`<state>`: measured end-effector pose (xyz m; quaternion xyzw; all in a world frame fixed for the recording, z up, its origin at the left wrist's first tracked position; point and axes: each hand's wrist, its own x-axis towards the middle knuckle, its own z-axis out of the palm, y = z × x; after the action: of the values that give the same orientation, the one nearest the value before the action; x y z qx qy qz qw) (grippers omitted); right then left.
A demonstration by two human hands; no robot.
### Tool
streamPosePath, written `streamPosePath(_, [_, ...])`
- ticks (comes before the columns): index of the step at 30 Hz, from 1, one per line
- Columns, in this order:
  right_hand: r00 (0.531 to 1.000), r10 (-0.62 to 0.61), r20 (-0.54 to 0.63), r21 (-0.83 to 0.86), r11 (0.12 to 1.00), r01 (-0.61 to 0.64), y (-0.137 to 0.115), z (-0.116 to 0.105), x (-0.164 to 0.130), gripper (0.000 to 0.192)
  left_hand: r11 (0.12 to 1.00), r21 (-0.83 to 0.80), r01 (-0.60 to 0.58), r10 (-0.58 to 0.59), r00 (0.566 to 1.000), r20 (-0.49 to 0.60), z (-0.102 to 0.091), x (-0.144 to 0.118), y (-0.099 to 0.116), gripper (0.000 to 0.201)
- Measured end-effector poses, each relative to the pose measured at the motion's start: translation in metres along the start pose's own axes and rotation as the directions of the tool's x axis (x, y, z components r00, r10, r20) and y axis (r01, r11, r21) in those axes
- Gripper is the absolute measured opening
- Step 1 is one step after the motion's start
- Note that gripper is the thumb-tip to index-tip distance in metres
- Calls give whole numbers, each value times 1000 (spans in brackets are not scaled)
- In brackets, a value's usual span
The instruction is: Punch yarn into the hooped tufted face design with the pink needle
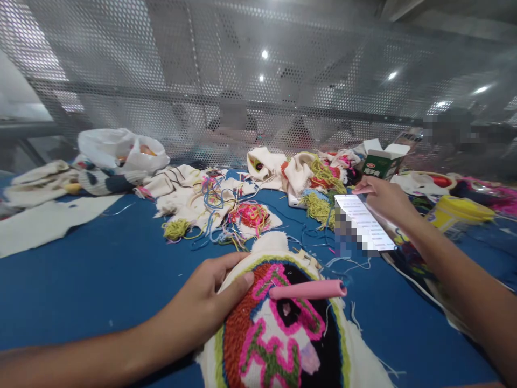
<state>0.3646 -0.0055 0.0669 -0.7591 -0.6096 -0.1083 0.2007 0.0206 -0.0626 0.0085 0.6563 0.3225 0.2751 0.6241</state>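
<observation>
My left hand (220,291) grips the left rim of an embroidery hoop (220,328), thumb on top and fingers behind the edge. The stretched cloth carries rust-red, black, pink and green yarn loops, with some white cloth bare. A pink punch needle (309,289) lies slanted across the work with its narrower end at the stitches; its tip is hidden, and no hand touches it. To the right, my right hand (385,199) is closed at the upper right edge of a lit phone (365,223) showing lines of text. Part of the screen is blurred out.
Yarn tangles (250,215) and cream cloth (189,196) lie across the blue table (100,280). A white plastic bag (121,148) stands at back left, a green box (383,161) and a yellow tub (460,213) on the right. A perforated metal screen (161,70) rises behind.
</observation>
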Motion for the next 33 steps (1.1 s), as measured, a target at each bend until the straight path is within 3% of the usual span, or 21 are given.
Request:
streamPosePath(5, [999,19,-32,22,1000,-19,-2,2,-3,29,1000,-14,13,-13,1000,-9,0,-1,-2,35])
streamPosePath(10, [996,59,-63,24,998,-58,-2,3,-3,8,1000,-20,23,-23,1000,-3,-1,-1,0,36])
streamPosePath(21, [996,94,-10,5,996,-94,3,6,1,14,1000,17,-1,1,1000,5,-2,0,-1,37])
streamPosePath(26, [997,56,53,77,995,-60,10,13,3,13,1000,7,15,-15,1000,11,-1,-3,-1,37])
streamPosePath(30, [1000,27,-3,132,991,-27,7,12,-1,37,999,35,13,-14,1000,6,-1,-2,1,38])
streamPosePath(33, [993,41,-113,173,985,-21,1,9,-3,39,999,36,13,-13,1000,9,-1,-1,2,38])
